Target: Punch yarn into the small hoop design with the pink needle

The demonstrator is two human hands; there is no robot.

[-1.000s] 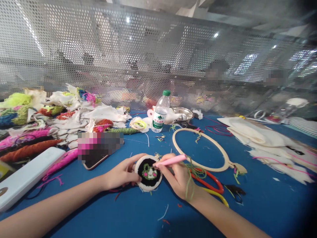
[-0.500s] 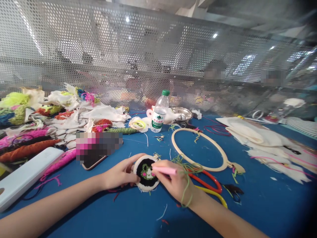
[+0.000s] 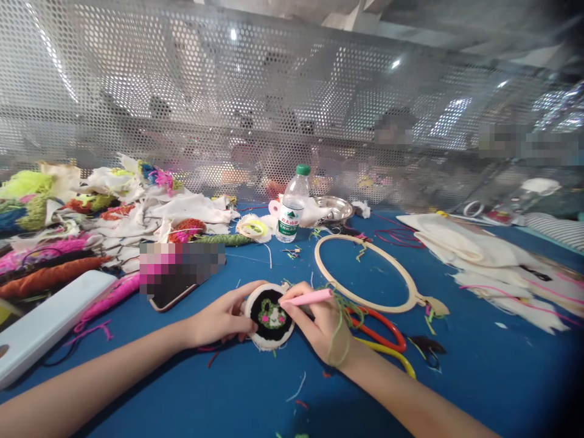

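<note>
Small hoop (image 3: 271,332), tool (image 3: 312,297) apparently touching.

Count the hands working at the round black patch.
2: the left hand grips the left edge of the patch; the right hand holds a pink tool at its upper right. No others show there.

A blue table (image 3: 219,389) carries the spread. At left lie heaped fabric scraps (image 3: 187,207), magenta yarn (image 3: 114,296), a long pale blue box (image 3: 55,325) and a phone (image 3: 171,294) (part of it is pixelated). A green-capped bottle (image 3: 292,210) stands upright near a metal bowl (image 3: 344,211). Right of the bottle lie a large wooden hoop (image 3: 411,291), red (image 3: 401,342) and yellow (image 3: 396,354) handle loops, and folded cream cloth (image 3: 460,243). A red thread snippet (image 3: 302,403) rests in the foreground.
</note>
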